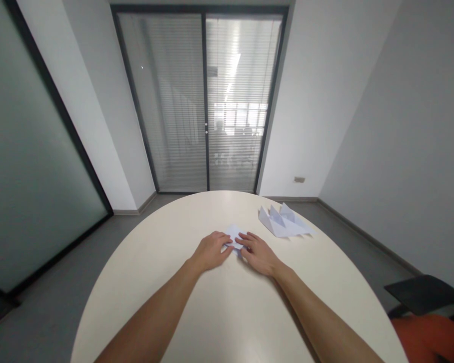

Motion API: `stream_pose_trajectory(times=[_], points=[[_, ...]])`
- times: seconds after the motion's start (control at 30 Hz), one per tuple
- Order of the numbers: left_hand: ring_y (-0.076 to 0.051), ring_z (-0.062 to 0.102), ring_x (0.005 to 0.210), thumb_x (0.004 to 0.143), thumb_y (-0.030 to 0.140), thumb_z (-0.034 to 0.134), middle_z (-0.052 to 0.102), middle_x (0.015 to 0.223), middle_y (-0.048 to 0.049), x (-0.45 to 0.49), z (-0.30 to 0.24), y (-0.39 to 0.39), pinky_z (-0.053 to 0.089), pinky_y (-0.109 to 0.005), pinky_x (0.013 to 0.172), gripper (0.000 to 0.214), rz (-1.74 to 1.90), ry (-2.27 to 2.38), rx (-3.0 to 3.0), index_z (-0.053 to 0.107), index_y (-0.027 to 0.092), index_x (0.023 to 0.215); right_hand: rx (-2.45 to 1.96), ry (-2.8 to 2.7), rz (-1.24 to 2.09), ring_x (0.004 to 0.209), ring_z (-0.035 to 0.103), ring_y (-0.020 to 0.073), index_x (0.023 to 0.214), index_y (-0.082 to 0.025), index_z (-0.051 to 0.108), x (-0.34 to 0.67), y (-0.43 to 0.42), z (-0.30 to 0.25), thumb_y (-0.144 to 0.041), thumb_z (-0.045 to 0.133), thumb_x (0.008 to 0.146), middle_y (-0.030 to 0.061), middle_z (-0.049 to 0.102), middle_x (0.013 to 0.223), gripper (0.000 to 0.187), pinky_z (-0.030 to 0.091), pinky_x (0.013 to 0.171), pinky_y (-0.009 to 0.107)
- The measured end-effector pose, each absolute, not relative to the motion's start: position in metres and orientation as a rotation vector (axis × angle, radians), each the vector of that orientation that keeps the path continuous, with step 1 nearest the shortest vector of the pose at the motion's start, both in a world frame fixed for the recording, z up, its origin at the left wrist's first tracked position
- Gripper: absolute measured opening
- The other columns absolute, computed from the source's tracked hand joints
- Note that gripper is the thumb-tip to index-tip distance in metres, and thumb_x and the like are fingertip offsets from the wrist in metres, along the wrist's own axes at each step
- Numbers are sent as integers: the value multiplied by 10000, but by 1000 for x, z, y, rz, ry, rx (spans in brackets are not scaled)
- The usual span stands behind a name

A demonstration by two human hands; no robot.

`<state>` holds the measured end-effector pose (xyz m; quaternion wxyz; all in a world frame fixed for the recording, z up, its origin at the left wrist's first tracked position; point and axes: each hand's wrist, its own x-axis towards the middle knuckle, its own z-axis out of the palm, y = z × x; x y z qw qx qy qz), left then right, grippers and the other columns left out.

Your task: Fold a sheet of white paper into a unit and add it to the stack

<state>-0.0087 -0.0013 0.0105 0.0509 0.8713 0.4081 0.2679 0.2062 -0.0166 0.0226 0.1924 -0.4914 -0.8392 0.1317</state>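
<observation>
A small piece of folded white paper (234, 233) lies near the middle of the round table, between my two hands. My left hand (212, 250) grips its left side, with the thumb at the near edge and the fingers over the top. From the right, my right hand (258, 252) holds the paper the same way, its fingers bent over the sheet. The fingers cover part of the paper, so its full shape is hidden. To the right of my right hand stand several folded white paper pieces (285, 224) with pointed peaks, set close together like paper boats.
The cream round table (151, 282) has its curved edge on the far side and both flanks. At the lower right is a chair with a black back (423, 292) and a red seat (435, 335). Glass doors with blinds (166, 111) stand beyond the table.
</observation>
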Motion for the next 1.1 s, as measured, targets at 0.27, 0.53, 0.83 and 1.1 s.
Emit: stream_pose_trajectory(times=[0.27,0.53,0.83,1.1], points=[[-220,607,1075,933,398,585,703,1128,-52,-8,10,-1,483,-353,969,273,818,1245,2665,679,228,1124,-1355,-2373,351,1396,427,240,1346,-206,609,207,-16,21,-346,508,885,89,540,1439,492,262,1200,475],[-223,601,1082,919,418,603,697,1134,-54,-8,11,-2,483,-353,974,298,797,1275,2678,673,220,1130,-1391,-2367,371,1434,365,248,1381,-217,576,207,-15,19,-340,509,893,86,479,1490,508,234,1213,482],[-229,603,1077,925,412,599,699,1120,-57,-7,11,-3,487,-353,958,281,794,1277,2679,676,222,1118,-1393,-2368,382,1439,357,250,1383,-221,573,208,-15,19,-353,474,928,76,480,1489,485,229,1215,496],[-224,600,1077,927,404,600,701,1116,-52,-6,10,-2,484,-345,953,270,801,1274,2666,679,224,1111,-1386,-2372,390,1439,357,244,1388,-199,566,208,-15,19,-367,447,945,85,474,1493,489,225,1218,493]])
